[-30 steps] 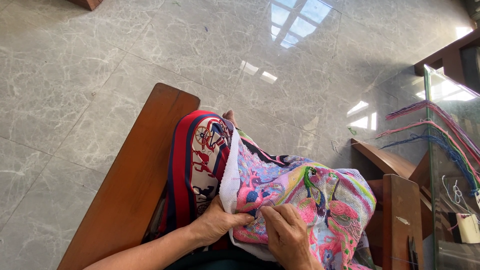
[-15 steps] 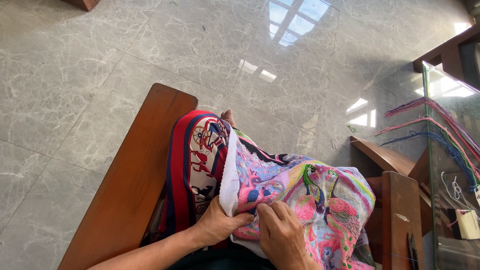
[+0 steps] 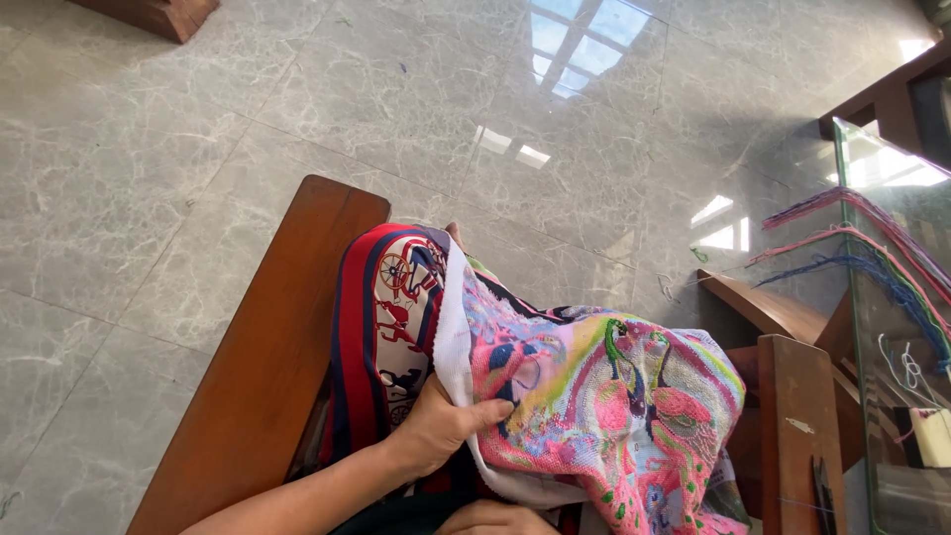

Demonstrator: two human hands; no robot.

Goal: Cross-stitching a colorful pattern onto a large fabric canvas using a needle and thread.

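Embroidery cloth [image 3: 604, 406] drapes rightward from the left hand [image 3: 441, 426], which pinches its near edge; the right hand [image 3: 495, 517] sits low beneath, grip hidden, beside the red cushion [image 3: 381, 327].

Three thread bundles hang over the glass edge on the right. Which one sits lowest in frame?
The blue thread bundle. It runs below the pink bundle and the purple bundle, which sits topmost; all three drape over the glass tabletop.

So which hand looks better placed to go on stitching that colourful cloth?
Probably the right hand: it sits free at the bottom edge under the embroidered cloth. The left hand is busy gripping the cloth's edge, steadying it.
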